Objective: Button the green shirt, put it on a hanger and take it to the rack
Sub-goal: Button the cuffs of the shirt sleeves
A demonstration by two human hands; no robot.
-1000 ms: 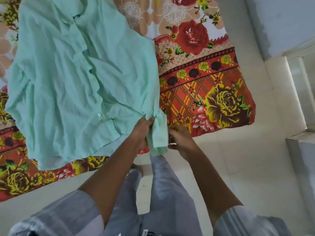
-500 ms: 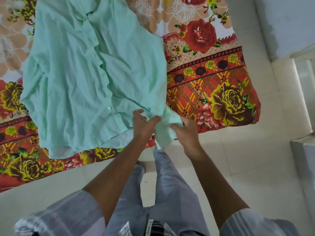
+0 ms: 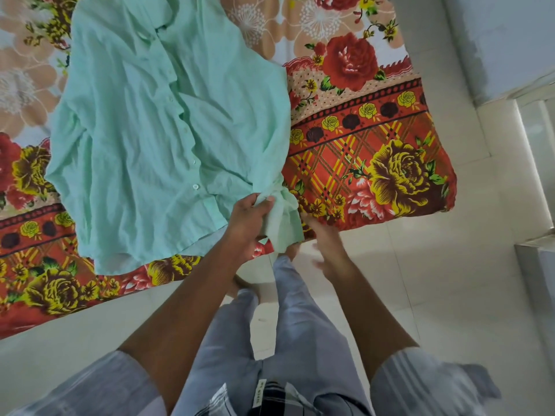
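The pale mint-green button-front cotton shirt (image 3: pixel 156 139) lies spread face up on a bed covered with a red, orange and yellow floral bedsheet (image 3: pixel 375 163), its collar towards the far side and its hem near the bed's front edge. The placket runs down the middle with small white buttons (image 3: pixel 195 186) showing along it; the fabric is creased, and the lower front corner is folded back a little near the hem. The shirt's sleeve on the right side of the view is gathered at its cuff (image 3: pixel 282 220), which hangs just over the edge of the bed.

The left hand (image 3: pixel 250 219) grips that bunched cuff, thumb on top and fingers curled round the cloth. The right hand (image 3: pixel 326 244) is just beside the cuff, apart from it, with fingers loosely spread and holding nothing; it is blurred, so the finer finger positions are unclear.

Below the hands are the person's light grey trousers (image 3: pixel 288 331) and striped grey short sleeves (image 3: pixel 420 382). The bed stands on a pale tiled floor (image 3: pixel 450 280), and a white wall (image 3: pixel 495 40) runs along the right.
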